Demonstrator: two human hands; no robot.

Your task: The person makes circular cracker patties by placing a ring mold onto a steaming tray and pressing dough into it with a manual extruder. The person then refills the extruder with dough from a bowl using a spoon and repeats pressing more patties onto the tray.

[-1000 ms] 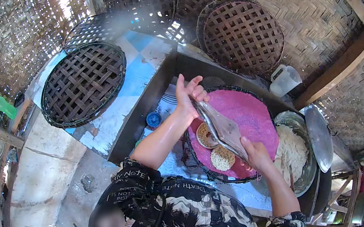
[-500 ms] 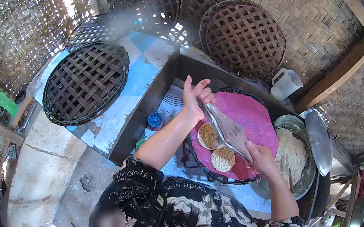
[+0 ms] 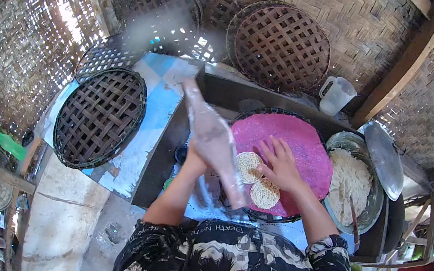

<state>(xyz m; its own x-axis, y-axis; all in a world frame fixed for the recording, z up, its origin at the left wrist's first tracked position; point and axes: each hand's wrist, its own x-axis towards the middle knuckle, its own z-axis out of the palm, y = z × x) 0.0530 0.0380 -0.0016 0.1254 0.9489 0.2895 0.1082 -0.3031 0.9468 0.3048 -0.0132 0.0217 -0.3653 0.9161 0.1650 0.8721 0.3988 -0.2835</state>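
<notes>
My left hand point(image 3: 195, 159) grips a long two-handled press point(image 3: 212, 137), wide in the middle and narrow at both ends, blurred by motion. It is tilted over the left side of a pink cloth point(image 3: 307, 145) spread on a round woven tray point(image 3: 277, 219). My right hand point(image 3: 282, 166) is open above the cloth, fingers spread. Its thumb is close to a round disc of pale noodle-like strands point(image 3: 248, 166) with a brown patch; whether they touch I cannot tell. A second such disc point(image 3: 264, 194) lies just below, overlapping the first.
On the right, a metal basin point(image 3: 374, 210) holds white dough point(image 3: 345, 177) and a stick; a metal lid point(image 3: 385, 161) leans beside it. A plastic jug point(image 3: 338, 97) stands behind. Woven trays point(image 3: 102, 116) lie left, and another point(image 3: 283, 46) leans on the wall. Steam point(image 3: 174, 28) drifts at the back.
My right hand has let go of the press and moved down to the cloth beside the discs. In my left hand, the press has swung left and turned.
</notes>
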